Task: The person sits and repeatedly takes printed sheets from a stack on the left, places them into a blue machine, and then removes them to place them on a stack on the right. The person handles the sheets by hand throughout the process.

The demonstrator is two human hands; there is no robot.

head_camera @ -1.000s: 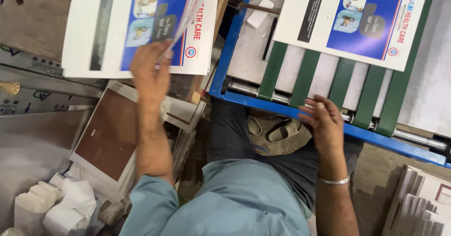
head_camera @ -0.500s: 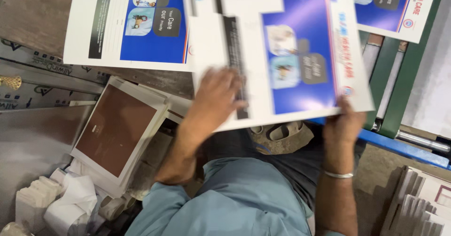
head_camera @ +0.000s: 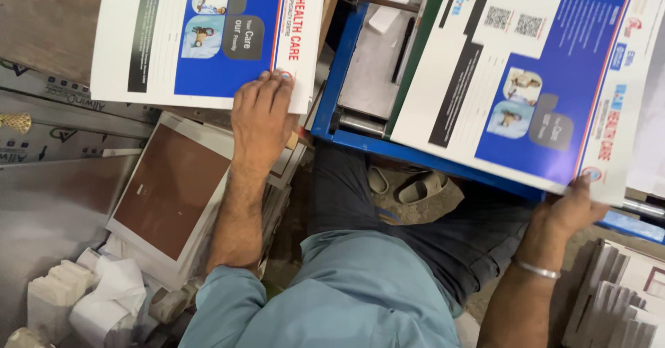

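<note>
Two printed sheets in play: left hand (head_camera: 262,116) flat on the stacked sheet (head_camera: 197,36), right hand (head_camera: 571,209) pinching the machine-side sheet (head_camera: 526,78) corner; next needs square alignment onto the stack.

Printed sheet (head_camera: 201,40) under my left hand (head_camera: 260,116): white, blue panel, black strip, red lettering. Printed sheet (head_camera: 533,78) in my right hand (head_camera: 568,209): same white, blue, black, with red edge lines. Machine frame (head_camera: 346,64) blue, belt (head_camera: 433,2) green. My shirt (head_camera: 332,299) light teal, trousers (head_camera: 429,230) dark grey. Bangle (head_camera: 537,270) silver. Brown card stack (head_camera: 170,189), white borders. Sandals (head_camera: 409,185) beige.
</note>
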